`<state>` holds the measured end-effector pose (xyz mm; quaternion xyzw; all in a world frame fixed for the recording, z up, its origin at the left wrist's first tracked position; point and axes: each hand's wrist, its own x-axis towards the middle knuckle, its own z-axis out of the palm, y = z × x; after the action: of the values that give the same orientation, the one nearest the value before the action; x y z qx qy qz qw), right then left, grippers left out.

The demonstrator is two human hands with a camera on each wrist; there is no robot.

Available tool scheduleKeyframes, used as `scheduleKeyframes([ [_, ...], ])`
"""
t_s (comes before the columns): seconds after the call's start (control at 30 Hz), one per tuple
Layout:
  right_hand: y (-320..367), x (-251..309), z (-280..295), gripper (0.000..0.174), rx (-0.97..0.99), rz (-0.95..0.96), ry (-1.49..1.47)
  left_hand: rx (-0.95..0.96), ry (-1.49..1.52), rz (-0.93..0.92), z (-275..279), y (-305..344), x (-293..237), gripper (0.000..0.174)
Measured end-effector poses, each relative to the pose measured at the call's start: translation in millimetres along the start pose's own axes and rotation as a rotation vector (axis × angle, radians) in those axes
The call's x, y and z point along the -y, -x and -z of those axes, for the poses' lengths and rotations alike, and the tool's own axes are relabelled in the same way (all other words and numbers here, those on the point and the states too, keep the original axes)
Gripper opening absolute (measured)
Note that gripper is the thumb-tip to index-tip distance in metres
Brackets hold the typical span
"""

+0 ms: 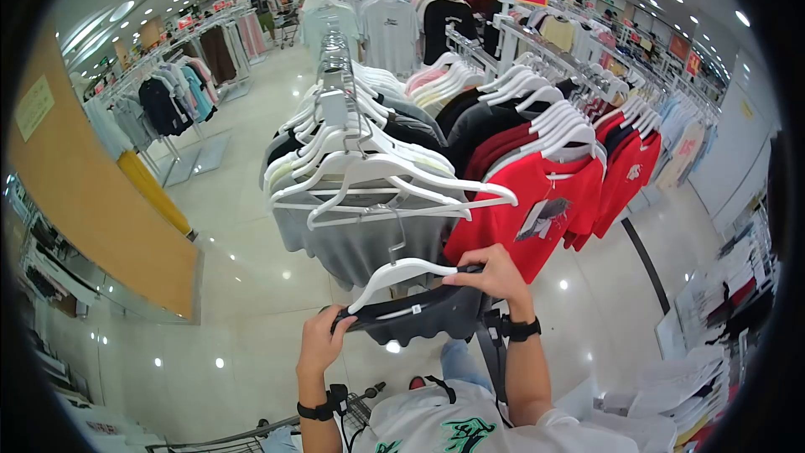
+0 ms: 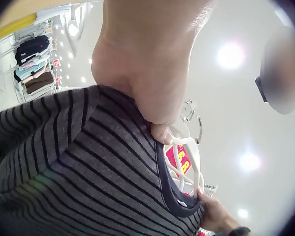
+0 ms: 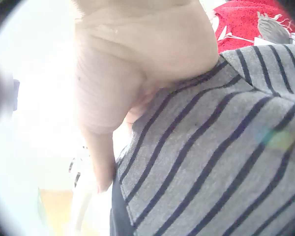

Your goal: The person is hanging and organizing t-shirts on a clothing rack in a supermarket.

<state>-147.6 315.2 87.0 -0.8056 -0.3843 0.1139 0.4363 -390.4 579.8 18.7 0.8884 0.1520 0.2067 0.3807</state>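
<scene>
A dark grey striped shirt hangs on a white hanger held out in front of the person's body. At one shoulder, the left hand grips the shirt, its thumb near the collar. The right hand pinches the opposite shoulder, thumb lying toward the hanger. Black stripes cross the grey cloth in the right wrist view. From the left wrist, the dark neckband shows below the hanger. The hanger's metal hook stands upright, just under the empty white hangers at the rack's front end.
A rack of grey shirts and red shirts stands straight ahead. Left of it is a wooden panel. A shopping cart is low at the left, and piled clothes lie at the lower right.
</scene>
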Motion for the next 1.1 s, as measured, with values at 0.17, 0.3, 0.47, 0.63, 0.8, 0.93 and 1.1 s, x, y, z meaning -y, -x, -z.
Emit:
scheduleKeyframes([
  [0.17, -5, 15, -27, 0.038, 0.198, 0.079, 0.098, -0.212, -0.009, -0.027, 2, 26, 9, 0.013],
  [0.3, -16, 39, -69, 0.054, 0.181, 0.176, 0.038, -0.212, 0.022, -0.03, 2, 34, 1, 0.015],
  [0.47, -30, 60, -107, 0.051, -0.144, 0.415, -0.001, -0.33, -0.062, -0.044, 0, 42, 4, 0.017],
  [0.63, -32, 68, -115, 0.043, -0.248, 0.568, 0.038, -0.382, -0.042, -0.028, 3, 52, 5, 0.017],
  [0.8, -28, 56, -121, 0.033, -0.189, 0.527, -0.016, -0.379, 0.022, -0.069, 2, 56, 0, 0.015],
  [0.93, -28, 50, -116, 0.033, -0.152, 0.415, -0.032, -0.344, 0.031, -0.071, 0, 56, -6, 0.017],
  [1.1, -28, 52, -101, 0.031, -0.209, 0.358, -0.049, -0.445, 0.171, -0.046, -9, 56, 1, 0.017],
])
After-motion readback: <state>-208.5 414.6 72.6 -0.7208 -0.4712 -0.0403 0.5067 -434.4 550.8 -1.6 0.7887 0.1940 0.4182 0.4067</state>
